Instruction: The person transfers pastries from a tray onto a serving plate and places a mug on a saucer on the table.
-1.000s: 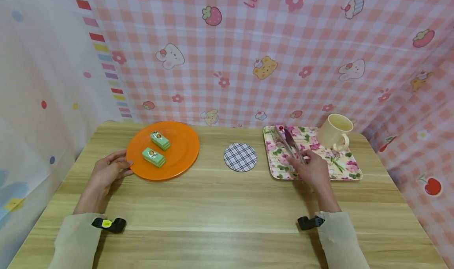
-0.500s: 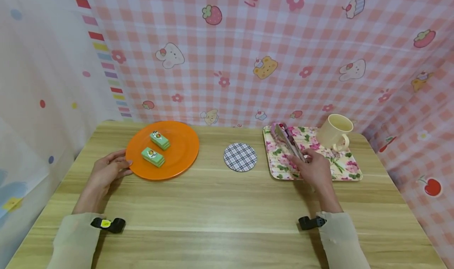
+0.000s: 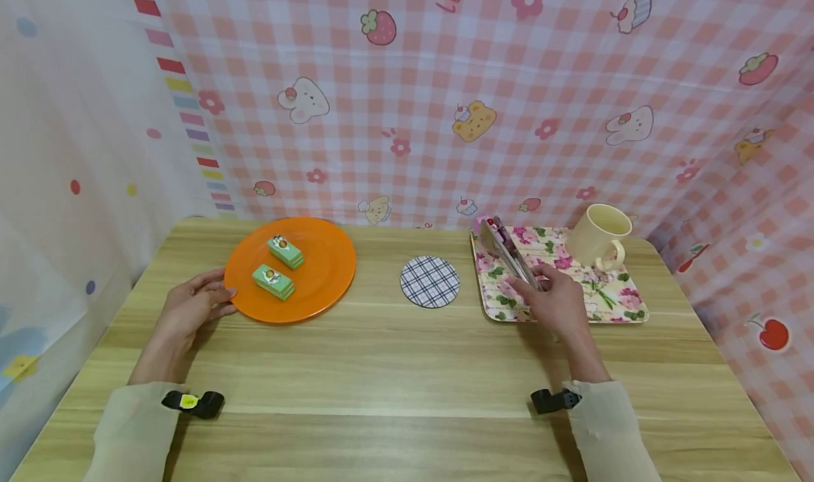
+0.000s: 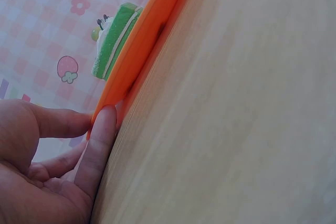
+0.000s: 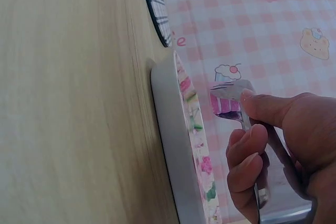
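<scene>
At the left, my left hand [image 3: 191,305] pinches the rim of an orange plate [image 3: 324,284] between thumb and fingers. Two green cake slices [image 3: 275,281] lie on that plate; one green cake slice [image 4: 116,43] shows from the side in the left wrist view. My right hand [image 3: 561,302] holds metal food tongs [image 3: 514,254], squeezed nearly together over the left part of a floral tray [image 3: 509,311]. Between the tong tips sits a pink-purple cake piece [image 5: 226,106], largely covered by the metal in the head view. In the right wrist view, the cake is above the tray's rim.
A cream mug [image 3: 594,238] stands at the tray's back right. The round checked coaster [image 3: 430,282] lies between plate and tray on the wooden table [image 3: 381,369]. Behind the table hangs a pink checked curtain [image 3: 407,79].
The tongs have come together on the cake piece, and their tips have shifted up and left with it. My left hand stays at the plate's rim.
</scene>
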The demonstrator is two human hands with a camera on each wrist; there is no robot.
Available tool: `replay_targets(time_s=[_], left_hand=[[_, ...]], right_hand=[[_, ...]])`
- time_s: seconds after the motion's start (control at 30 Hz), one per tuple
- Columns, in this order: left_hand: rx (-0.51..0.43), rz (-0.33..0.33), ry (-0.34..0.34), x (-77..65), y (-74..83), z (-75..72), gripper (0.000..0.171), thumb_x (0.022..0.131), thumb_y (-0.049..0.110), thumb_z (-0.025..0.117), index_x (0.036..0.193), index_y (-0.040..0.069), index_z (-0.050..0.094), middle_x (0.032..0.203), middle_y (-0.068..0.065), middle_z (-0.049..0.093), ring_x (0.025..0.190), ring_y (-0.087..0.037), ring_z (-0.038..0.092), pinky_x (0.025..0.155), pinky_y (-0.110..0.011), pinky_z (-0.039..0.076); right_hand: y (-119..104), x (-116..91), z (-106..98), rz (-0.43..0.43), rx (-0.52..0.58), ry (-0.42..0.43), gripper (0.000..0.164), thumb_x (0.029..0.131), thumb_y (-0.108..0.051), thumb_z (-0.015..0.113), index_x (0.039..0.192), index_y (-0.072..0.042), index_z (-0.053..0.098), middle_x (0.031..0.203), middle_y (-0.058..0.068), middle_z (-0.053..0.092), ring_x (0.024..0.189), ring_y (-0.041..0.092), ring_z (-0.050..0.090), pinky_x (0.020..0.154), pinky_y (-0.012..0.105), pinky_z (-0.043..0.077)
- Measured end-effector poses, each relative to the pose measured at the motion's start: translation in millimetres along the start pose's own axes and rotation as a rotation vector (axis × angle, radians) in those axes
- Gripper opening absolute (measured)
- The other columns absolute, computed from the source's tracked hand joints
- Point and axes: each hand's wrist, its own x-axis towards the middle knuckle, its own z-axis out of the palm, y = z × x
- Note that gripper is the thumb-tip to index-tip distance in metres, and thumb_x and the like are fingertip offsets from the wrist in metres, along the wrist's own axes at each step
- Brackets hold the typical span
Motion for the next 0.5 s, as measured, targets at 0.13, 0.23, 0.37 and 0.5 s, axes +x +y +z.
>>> replay_targets(time_s=[0.13, 0.23, 0.37, 0.5], left_hand=[[0.008, 0.003, 0.001, 0.2, 0.3, 0.4, 0.068, 0.103, 0.006, 0.057, 0.162, -0.002, 0.023, 0.1, 0.013, 0.063, 0.087, 0.0, 0.068, 0.082, -0.02, 0.064], [0.021, 0.007, 0.002, 0.1, 0.7, 0.7, 0.068, 0.103, 0.006, 0.057, 0.162, -0.001, 0.023, 0.101, 0.013, 0.063, 0.087, 0.0, 0.068, 0.082, -0.02, 0.064], [0.019, 0.006, 0.001, -0.2, 1.0, 0.6, 0.068, 0.103, 0.006, 0.057, 0.162, -0.001, 0.023, 0.102, 0.014, 0.063, 0.087, 0.0, 0.069, 0.082, -0.02, 0.064], [0.012, 0.006, 0.0, -1.3, 1.7, 0.6, 0.068, 0.103, 0.006, 0.057, 0.162, -0.001, 0.023, 0.101, 0.015, 0.063, 0.087, 0.0, 0.069, 0.082, -0.02, 0.064]], right_hand=[[-1.4, -0.4, 2.1, 0.003, 0.0, -0.005, 0.053, 0.093, -0.055, 0.07, 0.121, -0.011, 0.062, 0.081, 0.008, 0.068, 0.058, 0.017, 0.061, 0.044, 0.028, 0.05], [-2.0, -0.5, 2.5, -0.009, 0.005, -0.002, 0.052, 0.093, -0.054, 0.071, 0.121, -0.011, 0.063, 0.08, 0.008, 0.068, 0.056, 0.016, 0.06, 0.043, 0.029, 0.05], [-2.8, -1.0, 2.2, -0.018, 0.007, -0.002, 0.05, 0.094, -0.054, 0.07, 0.119, -0.011, 0.063, 0.079, 0.008, 0.068, 0.054, 0.015, 0.06, 0.042, 0.028, 0.049], [-4.5, -2.2, 1.7, -0.018, 0.007, -0.004, 0.049, 0.094, -0.053, 0.07, 0.119, -0.01, 0.064, 0.081, 0.009, 0.068, 0.055, 0.015, 0.059, 0.042, 0.028, 0.05]])
